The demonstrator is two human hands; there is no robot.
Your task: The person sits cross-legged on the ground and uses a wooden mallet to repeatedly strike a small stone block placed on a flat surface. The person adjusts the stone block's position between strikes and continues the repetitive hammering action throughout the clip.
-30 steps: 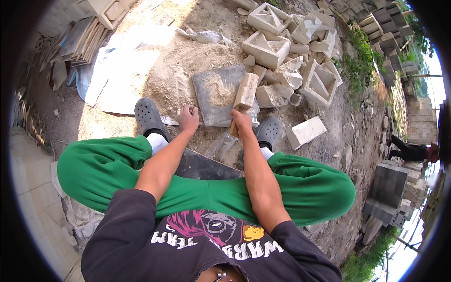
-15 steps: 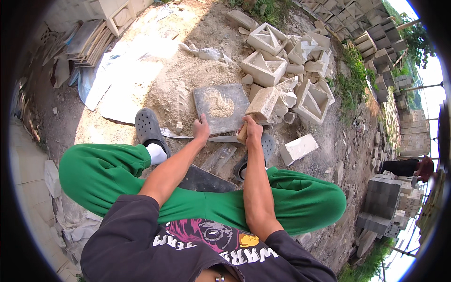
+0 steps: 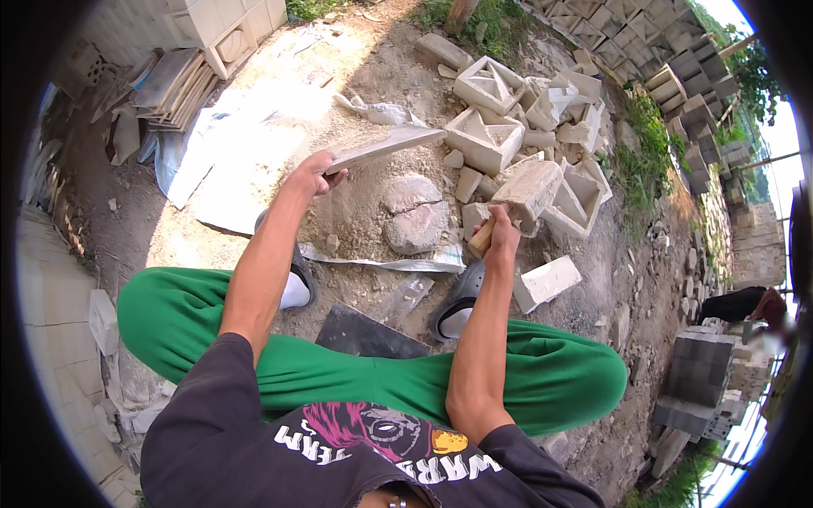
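Observation:
My left hand grips the near left edge of a flat grey board, which is tilted up off the ground. Its fingers wrap under the edge. In my right hand is the handle of a wooden mallet with a big, dusty, block-shaped head. A round, pale stone-like slab, cracked across its upper part, lies on the dusty ground between my hands. Around it are loose crumbs and powder.
Hollow pale blocks and broken pieces are heaped at the far right. A white block lies beside my right shoe. A dark flat plate rests between my legs. Stacked boards stand far left. Another person is at the right rim.
My left hand has lifted the grey board up and left, tilting it; the crumbs on it have gone from view and the cracked slab is uncovered. The mallet has moved right.

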